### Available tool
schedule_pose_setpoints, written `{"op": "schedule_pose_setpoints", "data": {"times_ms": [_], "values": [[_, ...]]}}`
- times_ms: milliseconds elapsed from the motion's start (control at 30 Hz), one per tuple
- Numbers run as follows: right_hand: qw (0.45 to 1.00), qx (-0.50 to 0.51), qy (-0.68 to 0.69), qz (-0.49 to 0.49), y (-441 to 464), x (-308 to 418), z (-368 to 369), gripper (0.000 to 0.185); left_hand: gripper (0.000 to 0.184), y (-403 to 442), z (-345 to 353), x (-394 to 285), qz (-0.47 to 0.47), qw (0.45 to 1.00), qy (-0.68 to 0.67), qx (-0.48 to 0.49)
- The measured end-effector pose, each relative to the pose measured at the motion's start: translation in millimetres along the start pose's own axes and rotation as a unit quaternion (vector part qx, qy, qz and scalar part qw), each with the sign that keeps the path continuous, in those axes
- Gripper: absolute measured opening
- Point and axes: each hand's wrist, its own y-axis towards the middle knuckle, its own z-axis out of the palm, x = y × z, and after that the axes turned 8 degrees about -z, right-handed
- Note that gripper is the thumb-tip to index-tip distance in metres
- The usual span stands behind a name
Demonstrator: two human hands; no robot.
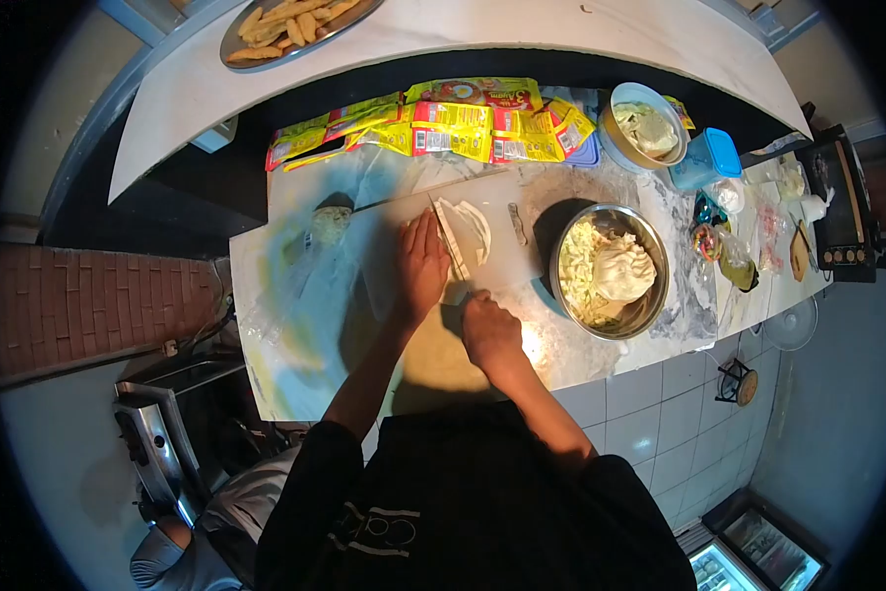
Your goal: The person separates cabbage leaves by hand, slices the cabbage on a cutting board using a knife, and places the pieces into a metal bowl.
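Marbled and blue-tinted, a tabletop (305,369) spreads around the person's hands, with a tiled floor (650,404) past its edge, behind the right hand. The right hand (490,333) is wrapped closed, apparently about the handle of a knife (449,239), whose blade points away from the body over a cutting board (502,264). The left hand (423,264) lies palm down, fingers extended and close together, just beside the blade. Pale leafy strips (482,229) rest on the board ahead of the right hand, across the blade from the left. To the right of the hands stands a steel bowl (628,329) with shredded pieces and a larger pale chunk (623,268). Slicing seems to be the step in hand; the next stroke would call for a steady grip and left fingertips drawn back from the edge. What lies beneath the left palm is hidden, so whether it pinches anything cannot be told, and the knife's handle is covered. Left of the hands, a small container (332,219) is hard to make out; far beyond them, a plate (230,56) of browned pieces is cut off.
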Motion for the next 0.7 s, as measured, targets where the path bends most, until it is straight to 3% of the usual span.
{"op": "schedule_pose_setpoints", "data": {"times_ms": [200,400,467,700], "values": [[0.999,-0.045,0.015,-0.003,-5,-4,14,0.024,0.055,1,2,-2,-0.009,1.0,-0.001,-0.009],[0.997,0.048,0.036,0.054,-29,-4,9,0.025,0.056,-1,8,2,0.003,1.0,0.018,-0.023],[0.999,-0.035,0.002,-0.017,-17,-5,8,0.021,0.057,-2,9,2,-0.001,1.0,0.007,-0.016],[0.999,-0.039,-0.031,0.013,-22,-6,21,0.022,0.06,1,7,2,-0.007,0.999,0.038,-0.017]]}}
